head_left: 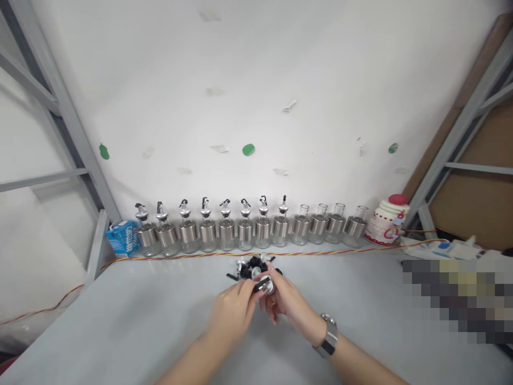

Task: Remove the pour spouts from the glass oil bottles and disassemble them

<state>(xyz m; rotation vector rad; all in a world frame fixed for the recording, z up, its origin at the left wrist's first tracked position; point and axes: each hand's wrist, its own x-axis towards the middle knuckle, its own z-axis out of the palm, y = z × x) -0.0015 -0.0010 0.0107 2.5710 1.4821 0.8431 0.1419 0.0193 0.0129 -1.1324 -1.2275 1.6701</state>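
Metal watch (327, 337) on right wrist. Left hand (231, 309) and right hand (289, 297) together, fingers clamped on one silver-and-black pourer (267, 285) above grey table (120, 315). Just beyond: loose pourer parts (245, 272), partly hidden by right hand. Then twisted wire (208, 254) crossing. Behind: eight spouted bottles (246, 231), four open-necked bottles (319, 223), between blue carton (123, 239) and cream jar (385, 222).

Smooth glass bottles (246, 244) in shiny metal sleeves (245, 230), glossy metallic-looking pourer (270, 287) with plastic flap (262, 284), matt tabletop (140, 310).

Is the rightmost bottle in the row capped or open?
Open: the clear glass bottle with a silver metal sleeve shows a bare neck, with nothing fitted on top.
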